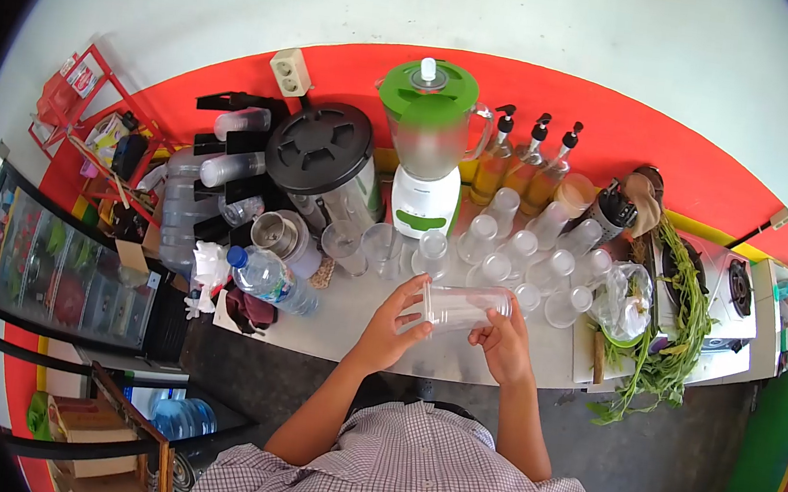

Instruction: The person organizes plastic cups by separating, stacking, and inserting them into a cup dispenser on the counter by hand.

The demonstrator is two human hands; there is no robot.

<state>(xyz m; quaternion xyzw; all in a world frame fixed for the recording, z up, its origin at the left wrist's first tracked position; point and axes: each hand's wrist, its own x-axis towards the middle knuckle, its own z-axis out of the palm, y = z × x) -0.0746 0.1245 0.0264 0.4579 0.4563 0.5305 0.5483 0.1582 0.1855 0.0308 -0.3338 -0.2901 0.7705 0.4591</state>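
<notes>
A clear plastic cup (466, 306) lies sideways between my two hands, above the front edge of the counter. My left hand (398, 321) grips its rim end, thumb and fingers bent around it. At the other end, my right hand (502, 340) holds the base with thumb and fingers. Just beyond the hands, several clear cups (494, 271) stand upside down on the counter. Two or three more cups (381, 248) stand to their left, near the blender (430, 144) with its green lid and white base.
The steel counter (356, 333) carries a big water bottle (266, 276) at left, a black-lidded container (320, 150) and pump bottles (521, 166) at the back. Leafy greens (667, 342) hang over the right edge beside a gas stove (721, 290). A glass-door fridge (61, 259) stands far left.
</notes>
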